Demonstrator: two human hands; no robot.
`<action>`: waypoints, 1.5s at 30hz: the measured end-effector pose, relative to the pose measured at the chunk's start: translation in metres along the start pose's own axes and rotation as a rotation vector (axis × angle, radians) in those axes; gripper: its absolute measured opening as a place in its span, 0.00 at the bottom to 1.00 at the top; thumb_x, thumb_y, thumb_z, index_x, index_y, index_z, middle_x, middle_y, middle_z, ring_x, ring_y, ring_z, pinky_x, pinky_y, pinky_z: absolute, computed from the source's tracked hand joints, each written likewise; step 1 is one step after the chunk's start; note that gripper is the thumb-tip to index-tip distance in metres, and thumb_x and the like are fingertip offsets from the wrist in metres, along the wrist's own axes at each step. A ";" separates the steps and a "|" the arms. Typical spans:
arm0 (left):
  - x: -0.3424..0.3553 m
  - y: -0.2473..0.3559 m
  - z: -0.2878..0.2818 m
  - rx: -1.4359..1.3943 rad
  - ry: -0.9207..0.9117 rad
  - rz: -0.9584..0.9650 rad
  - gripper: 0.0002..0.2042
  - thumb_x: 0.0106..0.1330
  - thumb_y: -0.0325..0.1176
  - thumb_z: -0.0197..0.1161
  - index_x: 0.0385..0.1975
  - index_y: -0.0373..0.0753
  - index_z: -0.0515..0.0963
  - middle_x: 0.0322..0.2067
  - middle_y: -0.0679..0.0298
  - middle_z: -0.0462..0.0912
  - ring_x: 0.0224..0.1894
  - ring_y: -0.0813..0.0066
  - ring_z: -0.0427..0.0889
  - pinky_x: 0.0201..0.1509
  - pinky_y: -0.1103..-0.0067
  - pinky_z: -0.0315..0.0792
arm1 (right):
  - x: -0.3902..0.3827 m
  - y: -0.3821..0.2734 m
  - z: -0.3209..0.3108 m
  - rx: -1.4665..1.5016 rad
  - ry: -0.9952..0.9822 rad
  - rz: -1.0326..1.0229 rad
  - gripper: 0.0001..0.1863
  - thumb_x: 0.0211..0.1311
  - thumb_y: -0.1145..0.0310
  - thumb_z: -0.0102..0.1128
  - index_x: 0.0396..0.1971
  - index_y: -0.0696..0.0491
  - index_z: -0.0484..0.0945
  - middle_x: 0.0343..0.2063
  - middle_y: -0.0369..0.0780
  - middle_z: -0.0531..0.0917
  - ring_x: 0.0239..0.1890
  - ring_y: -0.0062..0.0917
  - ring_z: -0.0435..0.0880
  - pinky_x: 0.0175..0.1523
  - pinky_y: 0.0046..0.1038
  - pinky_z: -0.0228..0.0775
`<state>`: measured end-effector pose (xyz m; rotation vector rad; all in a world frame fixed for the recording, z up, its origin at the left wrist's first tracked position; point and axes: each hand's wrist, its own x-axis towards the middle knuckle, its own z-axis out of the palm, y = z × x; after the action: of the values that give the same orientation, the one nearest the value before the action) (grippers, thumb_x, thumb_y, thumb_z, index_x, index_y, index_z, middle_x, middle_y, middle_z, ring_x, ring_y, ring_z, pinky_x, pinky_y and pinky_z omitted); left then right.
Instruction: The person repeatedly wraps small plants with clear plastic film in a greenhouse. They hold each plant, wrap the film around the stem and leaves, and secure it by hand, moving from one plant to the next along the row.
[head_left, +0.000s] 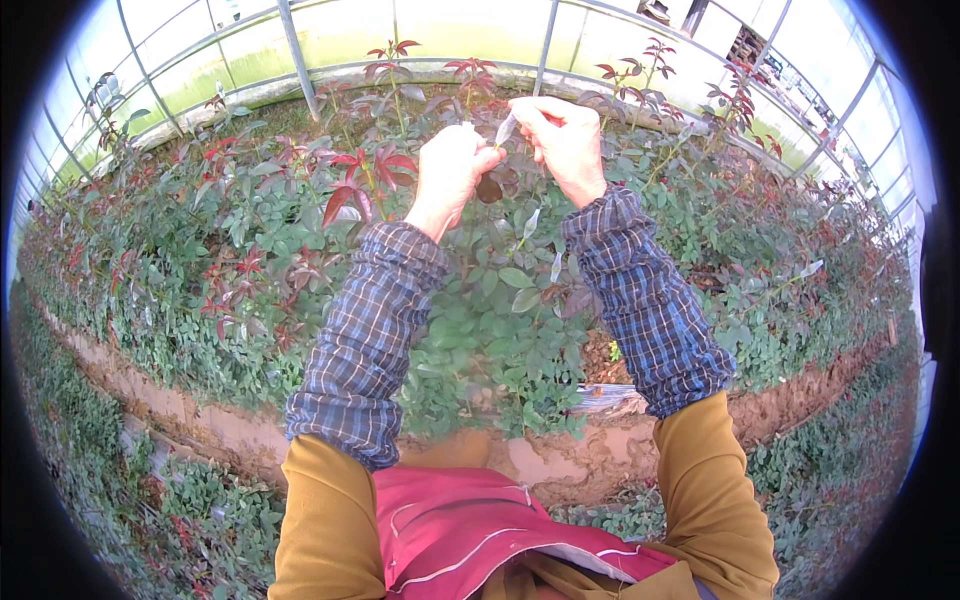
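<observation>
— What are your 2 hands doing up there?

— My left hand (447, 165) is curled into a loose fist just above the middle of the frame, fingers pressed together around the top of a stem (490, 186) with a dark leaf. My right hand (565, 142), just beside it, pinches a small pale sleeve (507, 128) between thumb and forefinger, right at the stem tip between the hands.

— And around them?

— My plaid sleeves (368, 340) run down to the lower edge. Below and on every side stands a raised bed of rose bushes (250, 230), green with red young shoots, and the greenhouse glazing (200, 50) curves along the top.

— What could go wrong?

— I judge the tip is tender: squeezing too hard with the left could snap it, and a loose pinch could drop the sleeve into the foliage. Thorns could catch my fingers too.
</observation>
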<state>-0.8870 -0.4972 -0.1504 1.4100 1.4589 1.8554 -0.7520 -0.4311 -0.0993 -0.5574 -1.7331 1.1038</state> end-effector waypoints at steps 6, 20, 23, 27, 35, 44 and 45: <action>-0.001 0.002 -0.002 -0.080 0.007 -0.066 0.12 0.49 0.31 0.72 0.19 0.39 0.71 0.19 0.72 0.68 0.18 0.85 0.64 0.20 0.82 0.58 | -0.001 -0.001 0.003 0.008 -0.023 0.053 0.11 0.58 0.68 0.62 0.39 0.57 0.81 0.19 0.31 0.78 0.16 0.09 0.69 0.19 0.13 0.59; -0.083 -0.017 -0.016 0.189 0.269 0.175 0.09 0.69 0.34 0.50 0.33 0.34 0.71 0.25 0.69 0.68 0.17 0.85 0.63 0.21 0.83 0.59 | -0.020 0.005 0.023 0.008 -0.126 0.213 0.12 0.53 0.69 0.63 0.37 0.58 0.75 0.19 0.32 0.76 0.19 0.11 0.71 0.17 0.16 0.65; -0.178 0.018 -0.016 -0.178 0.276 -0.154 0.08 0.70 0.34 0.49 0.36 0.36 0.71 0.24 0.72 0.66 0.18 0.89 0.61 0.20 0.86 0.57 | -0.090 -0.015 0.033 0.032 -0.154 0.164 0.20 0.56 0.70 0.61 0.48 0.58 0.69 0.22 0.31 0.75 0.19 0.11 0.70 0.19 0.15 0.65; -0.266 0.024 -0.014 -0.132 0.287 -0.260 0.07 0.72 0.34 0.48 0.40 0.38 0.68 0.27 0.71 0.67 0.21 0.89 0.62 0.22 0.88 0.59 | -0.217 0.002 0.048 0.022 -0.505 0.325 0.10 0.60 0.72 0.57 0.40 0.59 0.75 0.26 0.33 0.77 0.24 0.12 0.74 0.24 0.16 0.68; -0.324 0.033 -0.035 0.050 0.316 -0.303 0.05 0.73 0.30 0.43 0.38 0.36 0.65 0.30 0.67 0.66 0.30 0.83 0.65 0.33 0.85 0.64 | -0.324 -0.004 0.080 0.256 -0.307 0.343 0.10 0.56 0.79 0.59 0.38 0.63 0.76 0.29 0.36 0.77 0.31 0.17 0.78 0.28 0.17 0.74; -0.330 0.055 -0.042 0.069 0.241 -0.333 0.05 0.72 0.29 0.44 0.38 0.35 0.66 0.28 0.67 0.70 0.25 0.84 0.66 0.26 0.84 0.64 | -0.332 -0.019 0.084 0.437 -0.221 0.689 0.03 0.59 0.77 0.54 0.30 0.58 0.76 0.22 0.34 0.77 0.23 0.14 0.77 0.19 0.15 0.68; -0.330 0.045 -0.047 0.109 0.218 -0.282 0.05 0.71 0.29 0.45 0.39 0.36 0.66 0.28 0.67 0.69 0.25 0.85 0.66 0.25 0.85 0.64 | -0.330 -0.020 0.089 0.454 -0.195 0.688 0.03 0.59 0.77 0.53 0.30 0.58 0.75 0.21 0.34 0.77 0.22 0.14 0.76 0.19 0.15 0.67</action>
<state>-0.7775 -0.7959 -0.2611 1.0062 1.7850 1.8151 -0.6890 -0.7315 -0.2517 -0.7984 -1.3944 2.0271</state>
